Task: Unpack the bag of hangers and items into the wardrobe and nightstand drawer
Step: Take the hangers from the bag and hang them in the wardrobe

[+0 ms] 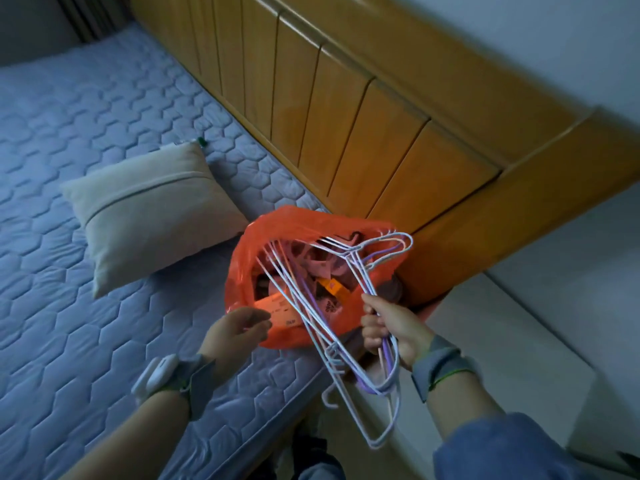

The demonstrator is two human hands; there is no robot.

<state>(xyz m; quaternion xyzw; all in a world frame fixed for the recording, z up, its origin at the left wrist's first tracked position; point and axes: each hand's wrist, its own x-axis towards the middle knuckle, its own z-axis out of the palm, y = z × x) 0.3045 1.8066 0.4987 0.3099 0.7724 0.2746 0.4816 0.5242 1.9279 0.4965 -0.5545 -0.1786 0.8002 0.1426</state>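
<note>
Right hand (pixel 391 327): fingers were curled tight round a bundle of wire hangers (pixel 311 311), at the near right edge of the orange bag (pixel 249 271).
Left hand (pixel 235 332): fingers were loosely spread and held nothing, at the bag's near rim; blur hid whether they touched the plastic.
Hangers: white, purple and one peach-coloured; their hooks lay inside the bag's mouth by its far right rim, and their wide ends hung out over the near side of the bag, below the gripping hand.
Orange bag: mouth gaping, with an orange box (pixel 334 287) and pinkish items (pixel 322 265) inside.
Mattress (pixel 69 116): quilted and blue, under the bag.
Pillow (pixel 149 209): beige, just left of the bag.
Headboard (pixel 346 116): wooden panels, right behind the bag.
Wrists: a grey band on each; a white device (pixel 156 374) was strapped to the wrist nearer the pillow.
</note>
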